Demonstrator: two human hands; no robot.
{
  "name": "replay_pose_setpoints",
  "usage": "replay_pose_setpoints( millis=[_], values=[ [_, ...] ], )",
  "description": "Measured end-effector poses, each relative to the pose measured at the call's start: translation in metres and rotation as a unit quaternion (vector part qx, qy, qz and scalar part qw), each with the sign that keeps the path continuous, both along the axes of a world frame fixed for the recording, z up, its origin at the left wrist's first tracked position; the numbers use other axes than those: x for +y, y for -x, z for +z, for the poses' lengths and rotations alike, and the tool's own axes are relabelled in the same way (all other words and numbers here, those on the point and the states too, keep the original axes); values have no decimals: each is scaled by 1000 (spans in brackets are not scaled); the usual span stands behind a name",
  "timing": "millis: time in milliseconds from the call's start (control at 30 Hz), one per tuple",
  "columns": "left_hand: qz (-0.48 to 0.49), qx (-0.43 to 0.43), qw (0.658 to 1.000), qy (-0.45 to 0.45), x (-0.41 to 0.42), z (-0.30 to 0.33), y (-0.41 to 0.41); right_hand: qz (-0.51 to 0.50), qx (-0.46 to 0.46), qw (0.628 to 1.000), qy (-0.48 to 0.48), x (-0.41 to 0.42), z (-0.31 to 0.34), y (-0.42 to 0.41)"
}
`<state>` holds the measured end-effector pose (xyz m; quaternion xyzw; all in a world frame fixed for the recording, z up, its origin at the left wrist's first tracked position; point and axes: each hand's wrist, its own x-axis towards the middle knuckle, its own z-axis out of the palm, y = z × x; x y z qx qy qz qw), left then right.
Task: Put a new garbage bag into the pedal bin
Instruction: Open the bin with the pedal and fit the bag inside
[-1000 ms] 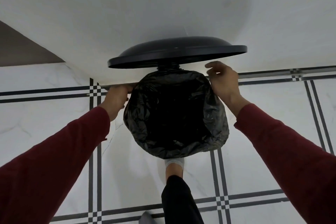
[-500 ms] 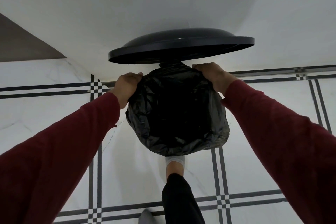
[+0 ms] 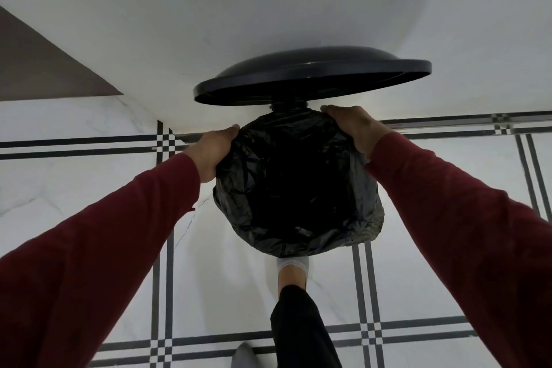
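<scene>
My left hand [image 3: 210, 155] grips the garbage bag [image 3: 298, 185] at the left side of the bin's mouth, fingers curled over the folded plastic; my right hand [image 3: 354, 128] grips the same bag at the far right side, fingers wrapped down over the rim. Two hands, one bag. The bag is black and crinkled, sitting inside the pedal bin [image 3: 369, 230] with its edge turned out over the round rim all the way around, so almost nothing of the bin's own wall shows. One black lid [image 3: 310, 75] stands raised behind the mouth, hinged at the back. Both my sleeves [image 3: 119, 248] are dark red. Below the bin one foot [image 3: 292, 273] in a white sock reaches under its near edge, though I cannot see the pedal itself. The bin stands on a white floor [image 3: 74, 179] crossed by paired black lines, against a white wall [image 3: 268, 3]
</scene>
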<state>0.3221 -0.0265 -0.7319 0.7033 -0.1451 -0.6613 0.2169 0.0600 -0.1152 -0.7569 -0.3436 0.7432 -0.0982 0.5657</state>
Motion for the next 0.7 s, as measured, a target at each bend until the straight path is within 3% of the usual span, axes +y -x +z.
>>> replay_pose_setpoints(
  millis=[167, 267, 333, 500, 600, 700],
  values=[
    [-56, -107, 991, 49, 3, -4, 3, -25, -99, 994, -42, -1, 14, 14],
    [-15, -113, 990, 82, 9, -11, -2, -49, -149, 987, -29, 7, 20, 27],
    [24, -102, 991, 89, 14, -14, -7, -60, -153, 986, -20, 13, 19, 31],
    [-12, -160, 985, 60, 15, -7, -9, -26, -129, 991, -24, 12, 18, 33],
    [-10, -96, 995, 10, 19, 2, -7, 13, -105, 994, -27, 10, 24, 31],
    [19, -32, 999, 11, 32, 4, -7, -10, -104, 994, -21, 13, 23, 25]
  ],
)
